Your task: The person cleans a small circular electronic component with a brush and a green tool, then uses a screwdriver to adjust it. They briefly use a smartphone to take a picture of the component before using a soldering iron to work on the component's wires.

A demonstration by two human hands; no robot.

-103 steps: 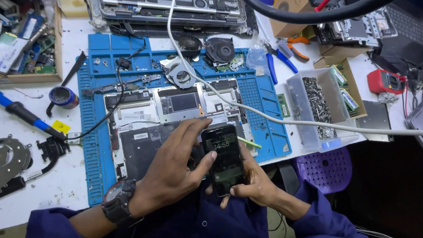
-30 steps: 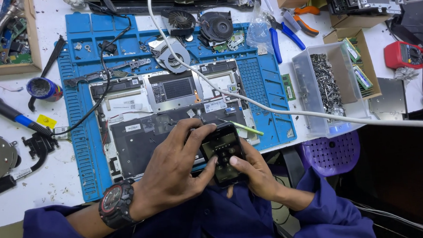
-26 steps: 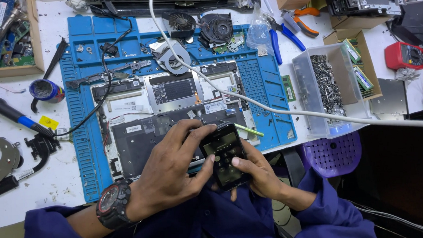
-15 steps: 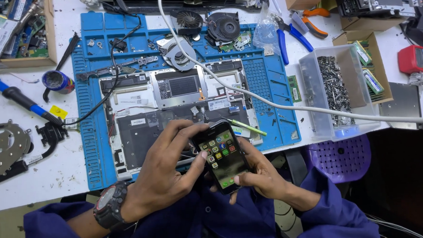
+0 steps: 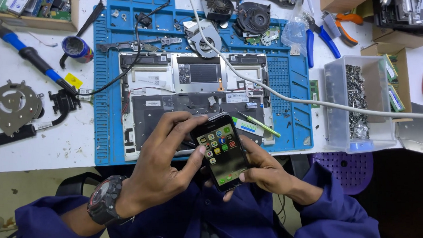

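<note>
Bench (image 5: 39, 147), white, items listed left to right, placed relative to the blue mat (image 5: 105, 91).

- Metal disc (image 5: 9, 106): left of mat, flat on bench.
- Screwdriver (image 5: 35, 60), blue-handled: left of mat, lying diagonally.
- Tape roll (image 5: 76, 47): just beside mat's upper left edge.
- Left hand (image 5: 161, 170), watch (image 5: 104, 205) at wrist: below mat's near edge, fingers curled round the phone's left side, thumb pressed on the screen.
- Phone (image 5: 221, 151), dark, screen lit with icons: held by both hands over mat's near edge, above an opened laptop chassis (image 5: 191, 93) lying on mat.
- Right hand (image 5: 267, 169): cupped under phone's right and bottom edge, gripping it.
- Fans (image 5: 254, 16): at mat's far edge.
- White cable (image 5: 316, 101): crossing mat to the right.
- Pliers (image 5: 320, 33): right of mat.
- Clear box (image 5: 357, 101) of screws: right of mat.

Handling note: likely best to keep the right hand steady as a cradle, tap with the left thumb only, and hold the phone clear of the chassis.
</note>
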